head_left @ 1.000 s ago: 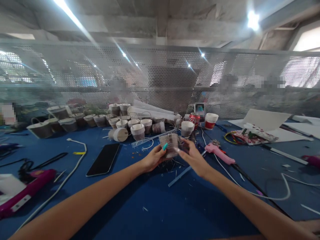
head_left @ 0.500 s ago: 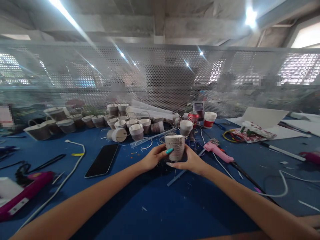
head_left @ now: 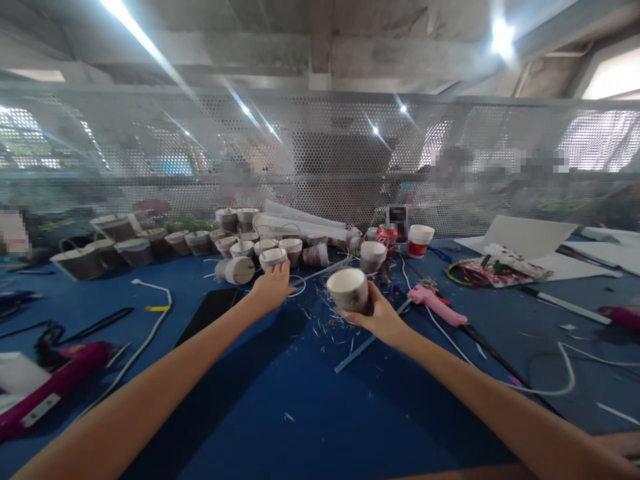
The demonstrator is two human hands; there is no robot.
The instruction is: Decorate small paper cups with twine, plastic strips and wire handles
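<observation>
Your right hand [head_left: 384, 320] grips a white-lined cup [head_left: 347, 288] mid-frame. Your left hand [head_left: 271, 289], center-left, touches another cup [head_left: 273, 257], grip unclear.

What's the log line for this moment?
right hand: holds cup | left hand: at second cup | pink glue gun: on table, untouched

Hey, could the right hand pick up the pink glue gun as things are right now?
Probably not without freeing itself first: the right hand is holding a cup. Otherwise the way looks fairly free, as the pink glue gun lies uncovered close by, just to the right.
</observation>
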